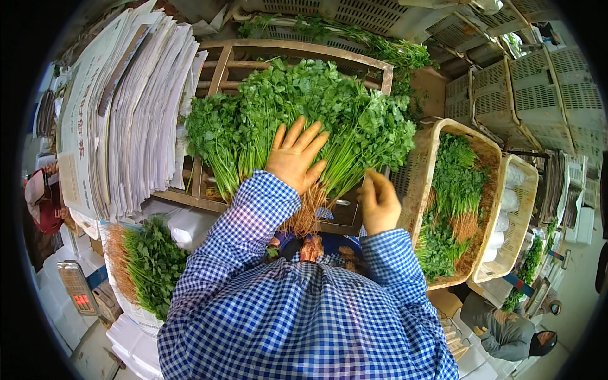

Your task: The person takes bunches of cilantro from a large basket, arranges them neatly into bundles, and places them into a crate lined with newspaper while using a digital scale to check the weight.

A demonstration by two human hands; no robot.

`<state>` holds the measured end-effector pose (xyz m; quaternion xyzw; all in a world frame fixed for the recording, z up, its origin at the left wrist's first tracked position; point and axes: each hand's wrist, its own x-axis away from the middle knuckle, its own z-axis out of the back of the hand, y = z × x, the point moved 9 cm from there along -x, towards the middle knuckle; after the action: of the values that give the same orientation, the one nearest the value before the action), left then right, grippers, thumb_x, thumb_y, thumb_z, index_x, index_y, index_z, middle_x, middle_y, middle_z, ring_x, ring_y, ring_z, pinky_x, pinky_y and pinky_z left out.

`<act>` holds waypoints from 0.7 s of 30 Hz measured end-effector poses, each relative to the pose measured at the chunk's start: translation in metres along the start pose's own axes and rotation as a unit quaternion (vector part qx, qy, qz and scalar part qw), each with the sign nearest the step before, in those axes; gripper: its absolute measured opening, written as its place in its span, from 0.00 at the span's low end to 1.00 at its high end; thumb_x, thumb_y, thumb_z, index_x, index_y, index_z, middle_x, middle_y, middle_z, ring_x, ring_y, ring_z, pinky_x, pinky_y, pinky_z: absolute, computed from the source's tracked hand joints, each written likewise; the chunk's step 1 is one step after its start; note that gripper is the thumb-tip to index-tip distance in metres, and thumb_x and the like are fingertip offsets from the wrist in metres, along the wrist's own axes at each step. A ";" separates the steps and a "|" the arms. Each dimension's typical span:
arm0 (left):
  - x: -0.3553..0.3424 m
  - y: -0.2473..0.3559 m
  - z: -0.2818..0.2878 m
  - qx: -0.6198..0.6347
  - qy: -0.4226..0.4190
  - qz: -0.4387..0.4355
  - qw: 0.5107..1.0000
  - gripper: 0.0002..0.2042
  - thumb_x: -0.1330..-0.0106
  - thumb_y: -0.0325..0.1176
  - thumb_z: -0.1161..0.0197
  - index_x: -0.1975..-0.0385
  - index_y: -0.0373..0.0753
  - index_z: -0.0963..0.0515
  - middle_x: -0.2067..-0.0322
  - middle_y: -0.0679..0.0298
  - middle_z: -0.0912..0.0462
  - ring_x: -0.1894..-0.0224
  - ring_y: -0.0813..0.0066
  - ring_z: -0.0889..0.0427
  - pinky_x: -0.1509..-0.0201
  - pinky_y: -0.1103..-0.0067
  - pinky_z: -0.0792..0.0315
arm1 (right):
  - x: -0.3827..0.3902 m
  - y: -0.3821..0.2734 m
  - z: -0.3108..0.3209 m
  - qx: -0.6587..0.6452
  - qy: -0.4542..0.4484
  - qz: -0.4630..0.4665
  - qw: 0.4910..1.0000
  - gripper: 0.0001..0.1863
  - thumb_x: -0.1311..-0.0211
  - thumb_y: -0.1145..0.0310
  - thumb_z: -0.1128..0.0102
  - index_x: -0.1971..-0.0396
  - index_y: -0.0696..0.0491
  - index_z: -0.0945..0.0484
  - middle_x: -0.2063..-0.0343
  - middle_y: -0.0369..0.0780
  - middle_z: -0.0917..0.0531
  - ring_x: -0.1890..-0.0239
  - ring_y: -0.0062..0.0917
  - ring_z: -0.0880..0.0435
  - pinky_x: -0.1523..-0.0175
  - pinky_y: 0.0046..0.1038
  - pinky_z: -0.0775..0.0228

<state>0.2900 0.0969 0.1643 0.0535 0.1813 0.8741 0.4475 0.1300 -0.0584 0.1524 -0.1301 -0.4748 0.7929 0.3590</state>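
A broad heap of cilantro (310, 85) lies in front of me on a rusty metal frame (285, 43), with leaves away from me and brown roots (305, 214) toward me. My left hand (294, 158), in what looks like a tan glove, rests flat on the stems with fingers spread. To the right of the stems, my right hand (381, 204) is held a little apart from the heap. Its fingers are curled together in a pinch; whatever is between them, if anything, is too small to make out.
Stacked newspapers (136, 107) rise at the left, above another cilantro pile (155, 266) and a scale (77, 288). A plastic crate (437, 136) with cilantro stands close on my right, with a second crate (535, 183) beyond. One person (506, 329) is at lower right, another (45, 202) at far left.
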 end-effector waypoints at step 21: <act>0.002 -0.016 0.013 0.198 0.061 -0.017 0.978 0.32 0.37 0.24 0.41 0.29 0.47 0.34 0.28 0.57 0.35 0.22 0.52 0.47 0.19 0.53 0.59 | -0.016 -0.063 -0.021 0.116 0.015 0.033 0.993 0.20 0.34 0.57 0.31 0.49 0.54 0.18 0.75 0.37 0.14 0.74 0.22 0.16 0.66 0.26 0.21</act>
<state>0.3044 0.1106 0.1708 0.0844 0.3786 0.8149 0.4306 0.1808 -0.0373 0.1925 -0.1152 -0.3691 0.8522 0.3525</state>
